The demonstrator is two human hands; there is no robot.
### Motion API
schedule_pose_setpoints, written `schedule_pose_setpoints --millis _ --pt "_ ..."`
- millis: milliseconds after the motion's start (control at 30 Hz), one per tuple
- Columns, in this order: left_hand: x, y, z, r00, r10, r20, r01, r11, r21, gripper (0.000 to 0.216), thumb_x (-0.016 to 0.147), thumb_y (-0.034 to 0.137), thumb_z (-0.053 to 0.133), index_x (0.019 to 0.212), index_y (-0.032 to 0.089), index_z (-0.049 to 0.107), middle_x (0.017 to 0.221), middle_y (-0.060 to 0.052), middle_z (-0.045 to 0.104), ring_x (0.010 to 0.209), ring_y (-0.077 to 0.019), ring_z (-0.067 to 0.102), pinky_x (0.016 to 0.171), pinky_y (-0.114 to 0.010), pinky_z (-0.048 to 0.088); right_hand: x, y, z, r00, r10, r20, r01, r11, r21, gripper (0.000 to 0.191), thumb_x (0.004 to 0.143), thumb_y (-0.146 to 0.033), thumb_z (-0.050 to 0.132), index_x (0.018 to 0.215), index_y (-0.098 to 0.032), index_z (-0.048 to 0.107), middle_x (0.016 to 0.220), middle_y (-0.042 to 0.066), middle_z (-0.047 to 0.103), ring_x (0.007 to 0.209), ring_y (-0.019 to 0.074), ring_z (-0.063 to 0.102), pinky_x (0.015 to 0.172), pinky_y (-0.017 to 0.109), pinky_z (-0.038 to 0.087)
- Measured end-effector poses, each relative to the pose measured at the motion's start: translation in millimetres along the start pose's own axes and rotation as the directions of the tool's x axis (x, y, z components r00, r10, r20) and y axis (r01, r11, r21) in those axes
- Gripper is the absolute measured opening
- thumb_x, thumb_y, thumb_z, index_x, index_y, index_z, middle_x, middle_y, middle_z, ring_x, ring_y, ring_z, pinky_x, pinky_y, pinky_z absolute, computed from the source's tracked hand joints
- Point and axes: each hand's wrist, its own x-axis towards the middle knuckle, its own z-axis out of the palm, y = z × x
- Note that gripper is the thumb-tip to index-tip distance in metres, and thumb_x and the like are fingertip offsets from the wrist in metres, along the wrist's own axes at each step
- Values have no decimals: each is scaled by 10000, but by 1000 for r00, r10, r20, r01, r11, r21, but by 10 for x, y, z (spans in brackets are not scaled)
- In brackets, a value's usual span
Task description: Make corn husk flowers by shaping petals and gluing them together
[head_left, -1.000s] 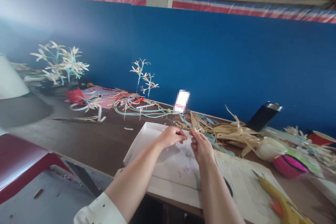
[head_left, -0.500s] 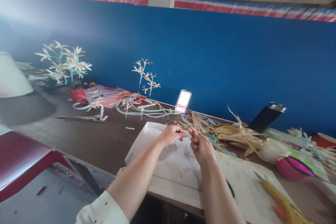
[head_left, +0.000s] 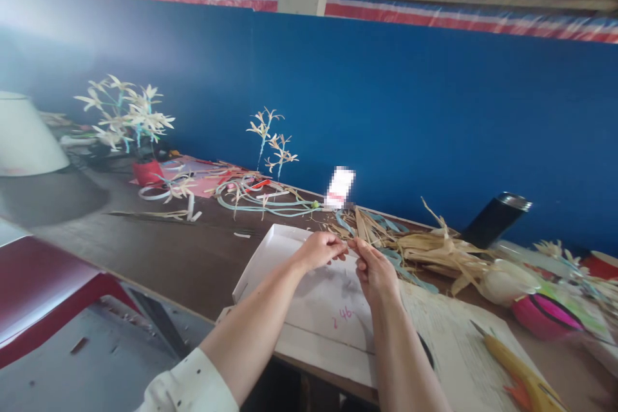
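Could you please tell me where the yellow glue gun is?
The glue gun lies at the head view's lower right, right of the bare right hand, nearer the camera than the pink rounded pouch.

Left hand (head_left: 321, 251) and right hand (head_left: 375, 265) nearly meet, both apparently pinching

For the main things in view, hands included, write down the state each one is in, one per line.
Left hand, fingertips pinched together
Right hand, thumb and fingers pinched; anything held is too small to tell
White tray, open side up, pink numbers on it
Yellow glue gun, lying down, not held
Dry husk strips, heaped loosely
Black bottle, silver end uppermost
Potted flowers, upright
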Motion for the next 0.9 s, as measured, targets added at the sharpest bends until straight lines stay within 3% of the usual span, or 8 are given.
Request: schedule_pose_setpoints --millis 267,333,400,500,567,633,767,900 --pt "-15 12 14 998 -4 69 7 999 -35 503 708 570 567 897 117 676 749 -68 665 599 -110 541 541 -217 411 46 74 -45 986 -40 -160 28 997 -77 355 497 -405 819 684 -149 659 647 27 636 416 31 344 338 169 225" --pt "-10 3 28 999 -1 46 1 1000 -14 519 679 594 588 886 126 671 770 -61 659 643 -127 553 554 -222 414 51 91 -47 987 -62 -145 46 993 -110 353 508 -422 813 673 -153 655 555 -5 576 414 40 347 347 176 232" --pt "-1 -14 53 996 51 -70 -44 994 102 482 618 585 653 816 145 669 808 -52 646 690 -141 555 590 -231 418 40 91 -33 990 -64 -128 47 990 -133 357 515 -436 808 666 -152 654 506 -21 526 414 49 341 352 185 231" --pt "6 -42 104 925 252 -285 -157 935 318 408 614 540 689 777 167 655 924 -60 604 738 -147 553 650 -243 427 8 73 -5 990 -77 -118 53 979 -195 374 524 -459 797 674 -144 662 503 -18 508 425 59 345 366 195 244" --pt "0 -49 131 866 382 -321 -244 885 396 377 668 480 679 900 186 644 1006 -67 580 757 -142 558 670 -238 432 -5 64 1 989 -96 -112 67 968 -243 384 529 -479 788 675 -146 664 485 -30 474 427 64 344 376 199 251" --pt "-15 -45 146 839 460 -290 -315 846 431 380 715 414 663 1029 206 611 1073 -67 574 759 -130 564 683 -228 434 -7 62 -4 989 -106 -102 75 959 -274 394 527 -498 781 664 -150 658 477 -41 444 423 62 334 379 203 247" --pt "-40 -29 151 891 414 -185 -294 838 460 232 773 388 608 916 210 644 911 -21 650 722 -125 574 666 -216 417 1 75 -11 990 -106 -92 75 955 -288 412 524 -515 774 657 -151 637 478 -54 422 421 57 317 383 202 236" --pt "-36 -29 150 923 347 -167 -217 827 519 223 796 406 567 781 206 666 798 -8 662 723 -139 585 637 -217 401 3 82 7 988 -120 -95 89 957 -277 406 519 -506 778 656 -160 616 469 -69 406 413 56 303 384 204 221"
